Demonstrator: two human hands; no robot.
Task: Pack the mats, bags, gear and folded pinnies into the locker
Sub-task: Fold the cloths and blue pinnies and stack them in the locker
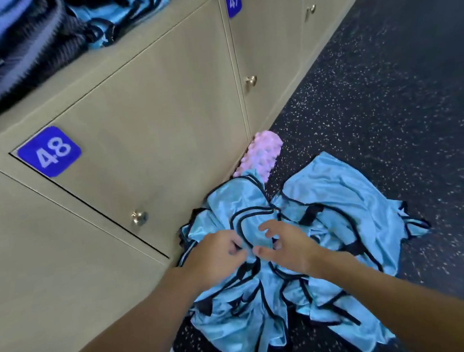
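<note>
two hands hang over one loose heap of pale blue pinnies (330, 192) with black trim, spread on the speckled floor (389, 81) at the foot of the lockers; the left hand (217, 256) has its fingers curled in and seems to pinch a fold near the heap's middle, though blur hides the exact hold, and the right hand (287, 245) is just beside it, fingers spread and relaxed, gripping nothing; the step looks like picking one pinny out to fold; it turns on this: most of the heap lies to the right and far side of the grip, so the right hand is nearer the free cloth, while the left edge is crowded against the base of door 48 (130, 130); the heap shows no clear long axis and the pieces look tangled, so one lifted edge may drag others; a pink knobbly foam roller (260, 154) lies at the heap's far edge, just beside the locker base, its long axis running far and right, its near end under cloth; door 48 and door 47 (267, 53) are closed; the open locker (152, 29) at far left holds a dark ribbed bag (18, 62), and right of it some folded pinnies (120, 10)
</note>
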